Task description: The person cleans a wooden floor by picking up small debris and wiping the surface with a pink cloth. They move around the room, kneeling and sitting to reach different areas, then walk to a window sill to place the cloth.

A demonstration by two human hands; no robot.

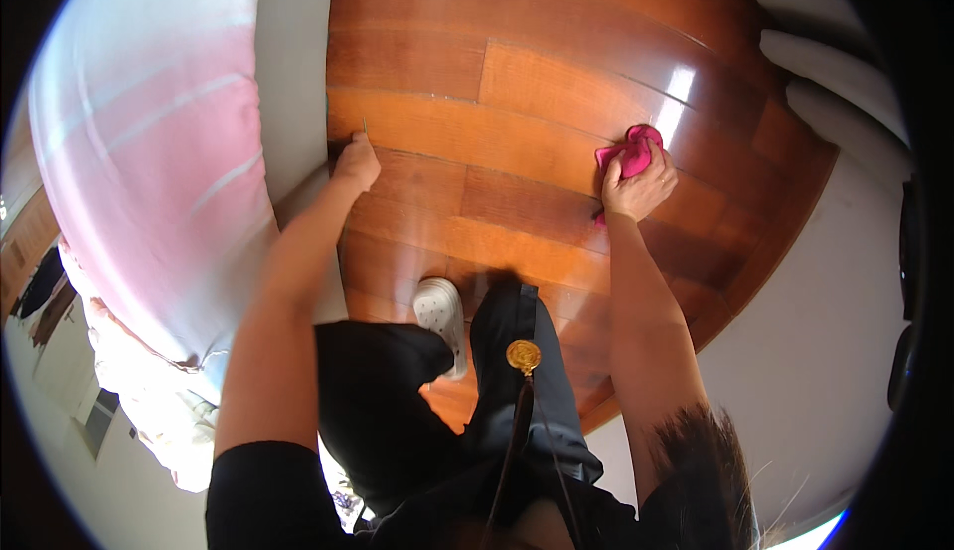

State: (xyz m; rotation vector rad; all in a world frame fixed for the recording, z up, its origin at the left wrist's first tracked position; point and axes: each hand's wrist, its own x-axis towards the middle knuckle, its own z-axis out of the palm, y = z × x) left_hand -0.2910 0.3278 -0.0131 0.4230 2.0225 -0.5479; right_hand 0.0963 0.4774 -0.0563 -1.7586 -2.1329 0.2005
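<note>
My right hand [642, 183] grips a bunched magenta cloth [632, 155] and presses it against the glossy wooden floor [536, 92]. A small corner of the same cloth shows below the wrist. Low beside the bed base, my left hand [358, 164] is closed, with a thin greenish sliver [365, 124] sticking out past the fingertips. What the sliver is, I cannot tell. The left fingers are mostly hidden behind the back of the hand.
Along the left runs a bed with a pink and pale blue cover [164, 118] above a light grey side panel [294, 73]. A white clog [438, 311] is on my foot. A pale wall [805, 311] borders the floor at right, below white curved slats [827, 65]. A gold pendant [523, 356] hangs from my neck.
</note>
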